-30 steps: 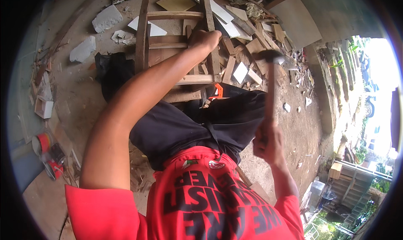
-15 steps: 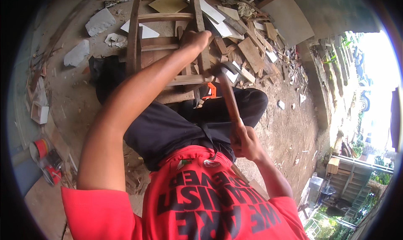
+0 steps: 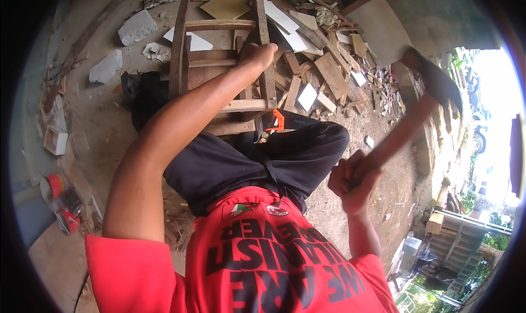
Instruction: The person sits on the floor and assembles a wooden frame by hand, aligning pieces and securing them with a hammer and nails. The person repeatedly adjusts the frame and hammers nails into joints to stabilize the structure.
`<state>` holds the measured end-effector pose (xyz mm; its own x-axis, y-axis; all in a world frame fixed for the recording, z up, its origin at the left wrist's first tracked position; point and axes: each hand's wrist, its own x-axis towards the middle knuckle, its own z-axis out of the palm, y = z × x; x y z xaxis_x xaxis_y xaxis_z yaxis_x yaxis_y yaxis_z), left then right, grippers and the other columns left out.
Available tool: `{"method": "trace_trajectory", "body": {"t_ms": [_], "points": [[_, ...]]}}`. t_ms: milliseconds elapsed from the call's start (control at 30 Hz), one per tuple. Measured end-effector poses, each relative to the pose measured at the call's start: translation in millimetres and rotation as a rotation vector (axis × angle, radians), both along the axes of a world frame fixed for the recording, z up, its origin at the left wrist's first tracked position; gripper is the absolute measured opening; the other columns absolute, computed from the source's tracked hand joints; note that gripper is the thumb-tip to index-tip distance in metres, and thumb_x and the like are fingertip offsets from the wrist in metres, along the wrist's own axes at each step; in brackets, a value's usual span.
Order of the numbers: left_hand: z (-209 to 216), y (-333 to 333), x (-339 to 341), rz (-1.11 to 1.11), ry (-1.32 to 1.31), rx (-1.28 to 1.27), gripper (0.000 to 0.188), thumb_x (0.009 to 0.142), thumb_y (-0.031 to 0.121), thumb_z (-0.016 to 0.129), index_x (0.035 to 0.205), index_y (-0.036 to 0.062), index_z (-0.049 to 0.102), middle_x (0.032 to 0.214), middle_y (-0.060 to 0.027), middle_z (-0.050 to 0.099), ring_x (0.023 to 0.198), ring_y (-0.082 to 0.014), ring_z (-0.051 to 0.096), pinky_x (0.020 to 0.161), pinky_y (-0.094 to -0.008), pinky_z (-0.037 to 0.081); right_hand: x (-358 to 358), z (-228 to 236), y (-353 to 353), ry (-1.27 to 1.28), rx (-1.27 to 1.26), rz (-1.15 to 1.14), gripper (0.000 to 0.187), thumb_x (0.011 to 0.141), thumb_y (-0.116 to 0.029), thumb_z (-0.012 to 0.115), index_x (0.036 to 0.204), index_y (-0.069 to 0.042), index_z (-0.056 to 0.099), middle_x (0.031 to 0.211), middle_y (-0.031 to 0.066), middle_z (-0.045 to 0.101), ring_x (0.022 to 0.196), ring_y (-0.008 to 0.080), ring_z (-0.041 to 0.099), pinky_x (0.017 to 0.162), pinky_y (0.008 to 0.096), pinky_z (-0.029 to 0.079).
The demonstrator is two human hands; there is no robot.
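Observation:
My right hand (image 3: 356, 182) grips the wooden handle of a hammer (image 3: 408, 128), raised out to the right with its dark metal head at the far end. My left hand (image 3: 257, 56) is closed round the right-hand rail of a wooden frame (image 3: 219, 25), which has several crosspieces like a small ladder or stool. The frame stands in front of my folded legs. By its lower right corner, a hand saw with an orange handle (image 3: 280, 119) rests against my leg, its dark blade pointing right.
Scrap boards (image 3: 330, 72) and white offcuts (image 3: 308, 97) are heaped beyond the frame. Pale stone-like chunks (image 3: 137, 27) lie at the left. A red tin (image 3: 67, 221) and a small white box (image 3: 56, 143) stand by the left wall. A large panel (image 3: 383, 31) leans at the back right.
My right hand has swung the hammer away from the frame, up and to the right. My left hand keeps its hold on the rail.

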<state>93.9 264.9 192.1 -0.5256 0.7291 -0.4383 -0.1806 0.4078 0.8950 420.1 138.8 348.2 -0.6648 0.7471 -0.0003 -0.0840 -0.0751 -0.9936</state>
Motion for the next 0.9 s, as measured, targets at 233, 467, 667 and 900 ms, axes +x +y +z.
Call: {"method": "trace_trajectory", "body": {"t_ms": [233,467,667,900], "points": [[-11,6,-10,0.04,0.004,0.04,0.053,0.078,0.042,0.064,0.092,-0.0093,0.071,0.096,-0.0287,0.071,0.095,-0.0331,0.07,0.082,-0.0407,0.053,-6,16,-4,-0.491,-0.218,0.073,0.06,0.101,-0.061,0.039,0.076,-0.007,0.047,0.056,-0.0026,0.043,0.045,0.0067,0.04,0.04,0.0241,0.03],[-14,0,10,0.13,0.066,0.076,0.026,0.078,0.023,0.065,0.061,0.0029,0.062,0.061,-0.0086,0.062,0.049,-0.0213,0.06,0.05,-0.0358,0.049,-7,-9,-5,-0.671,-0.433,0.086,0.055,0.103,-0.058,0.039,0.078,-0.01,0.047,0.054,-0.0024,0.039,0.042,0.0069,0.036,0.037,0.025,0.027],[9,-6,5,0.099,-0.139,0.141,0.024,0.078,0.023,0.066,0.072,-0.0007,0.063,0.064,-0.0102,0.061,0.049,-0.022,0.058,0.047,-0.0369,0.049,-3,-30,-7,-0.331,0.488,0.074,0.059,0.101,-0.061,0.041,0.077,-0.008,0.044,0.054,-0.0019,0.04,0.044,0.0074,0.038,0.04,0.0254,0.03],[13,-10,3,0.101,-0.219,0.166,0.026,0.078,0.022,0.065,0.069,-0.002,0.062,0.061,-0.0112,0.061,0.049,-0.0237,0.06,0.05,-0.0374,0.049,-3,0,-3,-0.339,0.027,0.075,0.057,0.106,-0.052,0.036,0.078,-0.005,0.05,0.057,-0.0013,0.046,0.047,0.007,0.043,0.044,0.0254,0.036]]}}
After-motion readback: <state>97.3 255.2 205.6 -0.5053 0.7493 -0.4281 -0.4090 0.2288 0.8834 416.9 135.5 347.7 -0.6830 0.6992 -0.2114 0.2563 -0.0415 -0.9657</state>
